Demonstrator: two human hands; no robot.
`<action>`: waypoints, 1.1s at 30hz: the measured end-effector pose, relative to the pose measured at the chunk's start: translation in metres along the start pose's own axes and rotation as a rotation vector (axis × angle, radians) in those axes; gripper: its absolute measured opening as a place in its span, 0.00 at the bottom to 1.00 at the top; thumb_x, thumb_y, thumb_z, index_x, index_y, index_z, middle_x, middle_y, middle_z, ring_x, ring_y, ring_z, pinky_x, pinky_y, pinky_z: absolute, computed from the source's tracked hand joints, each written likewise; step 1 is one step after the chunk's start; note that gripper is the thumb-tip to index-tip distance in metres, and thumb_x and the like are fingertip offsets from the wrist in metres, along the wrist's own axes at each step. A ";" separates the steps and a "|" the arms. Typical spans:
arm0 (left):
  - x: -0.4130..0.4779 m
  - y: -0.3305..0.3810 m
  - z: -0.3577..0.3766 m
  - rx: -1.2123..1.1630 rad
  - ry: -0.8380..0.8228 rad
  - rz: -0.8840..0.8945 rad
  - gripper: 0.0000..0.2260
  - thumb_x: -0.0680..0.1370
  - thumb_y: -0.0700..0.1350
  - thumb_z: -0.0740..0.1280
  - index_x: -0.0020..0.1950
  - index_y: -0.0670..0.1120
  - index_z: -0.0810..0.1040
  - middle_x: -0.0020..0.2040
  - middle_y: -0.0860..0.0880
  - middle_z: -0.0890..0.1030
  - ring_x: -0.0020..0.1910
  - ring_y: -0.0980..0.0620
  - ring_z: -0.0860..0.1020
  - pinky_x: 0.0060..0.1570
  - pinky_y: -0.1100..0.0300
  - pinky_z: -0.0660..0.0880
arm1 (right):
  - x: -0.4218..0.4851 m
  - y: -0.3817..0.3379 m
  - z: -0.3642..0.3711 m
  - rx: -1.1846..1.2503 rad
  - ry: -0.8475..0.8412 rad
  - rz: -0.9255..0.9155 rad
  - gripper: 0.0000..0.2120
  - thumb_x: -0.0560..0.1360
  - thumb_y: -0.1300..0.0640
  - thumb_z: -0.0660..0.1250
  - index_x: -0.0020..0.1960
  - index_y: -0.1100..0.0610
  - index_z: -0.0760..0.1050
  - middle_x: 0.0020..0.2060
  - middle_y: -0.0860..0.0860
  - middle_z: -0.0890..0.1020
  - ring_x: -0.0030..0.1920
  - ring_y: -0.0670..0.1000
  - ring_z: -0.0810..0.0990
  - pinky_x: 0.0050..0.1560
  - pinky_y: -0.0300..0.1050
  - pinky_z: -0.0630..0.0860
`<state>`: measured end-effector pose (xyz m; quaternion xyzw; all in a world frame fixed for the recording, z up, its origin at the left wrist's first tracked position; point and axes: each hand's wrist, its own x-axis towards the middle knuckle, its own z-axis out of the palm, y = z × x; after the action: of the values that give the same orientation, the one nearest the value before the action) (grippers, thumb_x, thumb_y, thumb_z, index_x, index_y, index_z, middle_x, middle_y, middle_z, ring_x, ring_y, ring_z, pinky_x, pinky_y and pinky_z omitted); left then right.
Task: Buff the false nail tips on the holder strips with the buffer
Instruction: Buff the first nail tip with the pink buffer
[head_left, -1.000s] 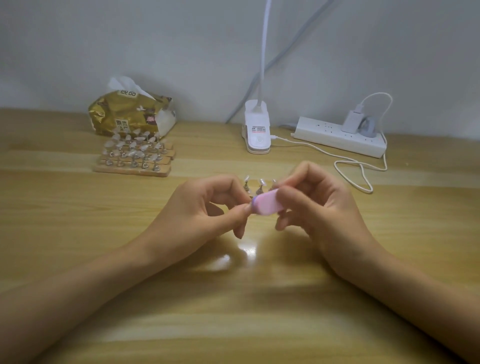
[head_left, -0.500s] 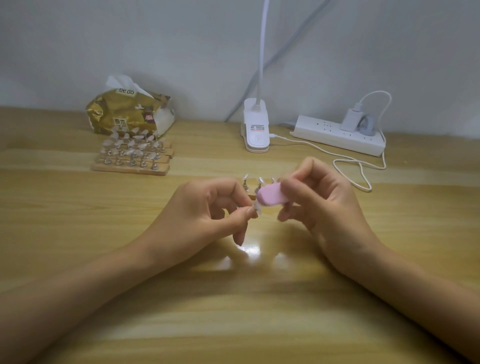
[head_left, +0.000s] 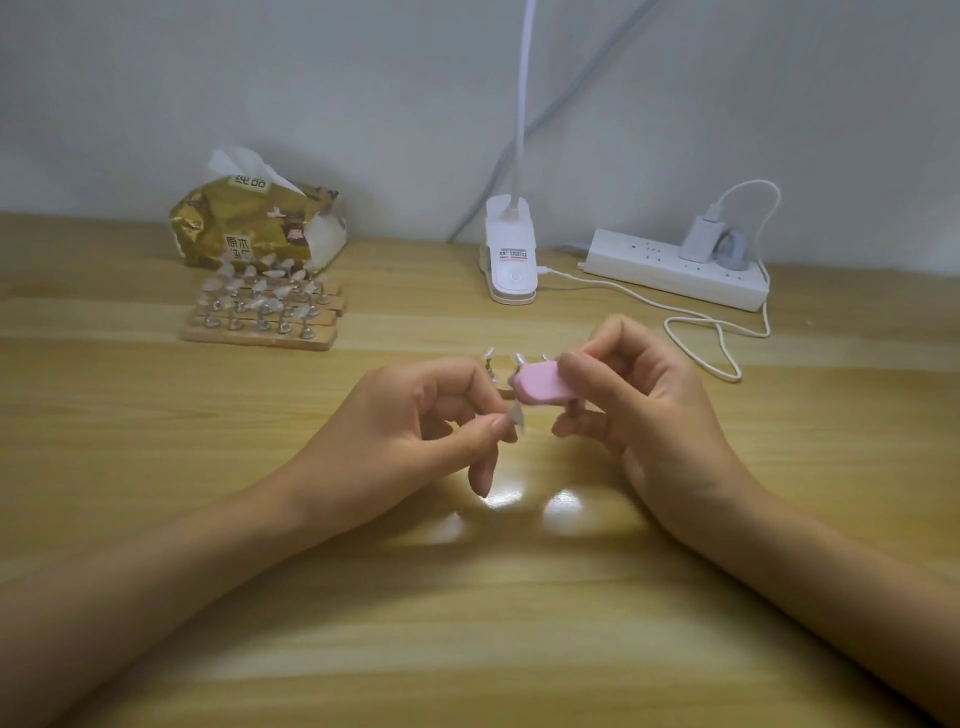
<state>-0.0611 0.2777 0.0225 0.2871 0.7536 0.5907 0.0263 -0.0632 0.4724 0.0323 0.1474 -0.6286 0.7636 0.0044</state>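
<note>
Head view: pink buffer (head_left: 540, 387) at ctr, btwn both hands, touching or just above a nail tip (head_left: 517, 415). Left hand (head_left: 405, 431) pinches that nail tip w/ thumb + forefinger. Right hand (head_left: 639, 410) grips the buffer, fingers curled round it. Spare tips (head_left: 491, 361) poke up right behind the hands. Stacked holder strips (head_left: 260, 317) at 10 o'clock, tissue pack (head_left: 254, 228) behind them. Lamp clip (head_left: 511, 260) at 12, power strip (head_left: 670, 270) at 1, all on the surface (head_left: 467, 623).
</note>
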 end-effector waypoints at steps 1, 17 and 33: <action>0.000 0.000 0.000 -0.007 -0.009 0.003 0.07 0.76 0.46 0.69 0.42 0.43 0.77 0.29 0.51 0.81 0.21 0.62 0.69 0.25 0.74 0.62 | -0.001 0.001 0.000 0.032 -0.065 -0.011 0.10 0.70 0.58 0.77 0.38 0.52 0.75 0.37 0.54 0.82 0.43 0.63 0.80 0.33 0.39 0.78; -0.001 0.002 0.000 -0.087 -0.030 0.020 0.08 0.77 0.46 0.69 0.43 0.43 0.75 0.30 0.51 0.80 0.21 0.64 0.70 0.25 0.77 0.63 | 0.002 0.000 -0.005 0.035 -0.050 -0.007 0.12 0.69 0.58 0.78 0.38 0.52 0.75 0.37 0.54 0.82 0.38 0.54 0.79 0.32 0.37 0.77; 0.001 -0.001 -0.003 -0.137 -0.114 0.043 0.08 0.80 0.47 0.61 0.52 0.44 0.67 0.49 0.46 0.86 0.25 0.52 0.75 0.30 0.71 0.70 | 0.002 -0.001 -0.005 0.110 -0.019 0.038 0.07 0.71 0.58 0.69 0.34 0.50 0.75 0.36 0.52 0.80 0.32 0.46 0.76 0.30 0.36 0.76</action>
<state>-0.0638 0.2757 0.0224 0.3339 0.7025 0.6240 0.0758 -0.0655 0.4767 0.0326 0.1426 -0.5883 0.7956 -0.0244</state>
